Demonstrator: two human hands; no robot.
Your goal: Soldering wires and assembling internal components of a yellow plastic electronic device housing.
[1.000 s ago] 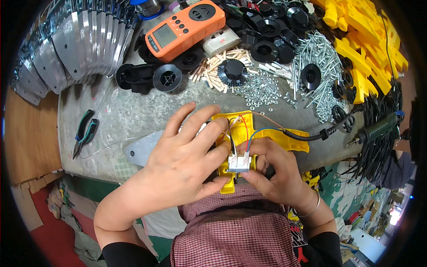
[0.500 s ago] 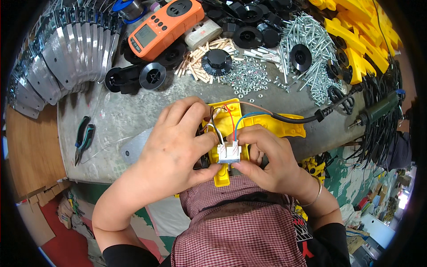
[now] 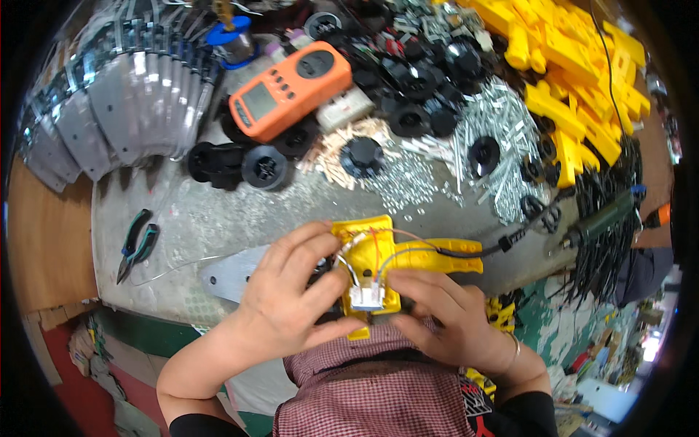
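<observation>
A yellow plastic tool housing half [image 3: 402, 256] lies open-side up in front of me, its handle pointing right. My left hand [image 3: 295, 291] grips its left side, near a black part mostly hidden by the fingers. In the housing's lower middle sits a white switch block [image 3: 367, 296] with white, red and blue wires plugged in. A black power cord [image 3: 466, 253] enters along the handle. My right hand [image 3: 444, 313] is beside the housing's right edge, thumb and index finger apart, holding nothing visible. A grey metal plate [image 3: 233, 273] sticks out left of the housing, partly behind my left hand.
Green-handled pliers [image 3: 136, 244] lie at left, beside a row of grey metal plates [image 3: 102, 120]. Toward the back are an orange meter [image 3: 291, 89], black knobs [image 3: 362, 156], nuts [image 3: 404, 183], screws [image 3: 495, 138] and yellow housings [image 3: 575, 73]. A green electric screwdriver [image 3: 604, 216] stands right.
The whole scene sits lower in the picture as the view has tilted. My right thumb and fingers have come off the white switch block and spread apart. My left hand keeps its grip.
</observation>
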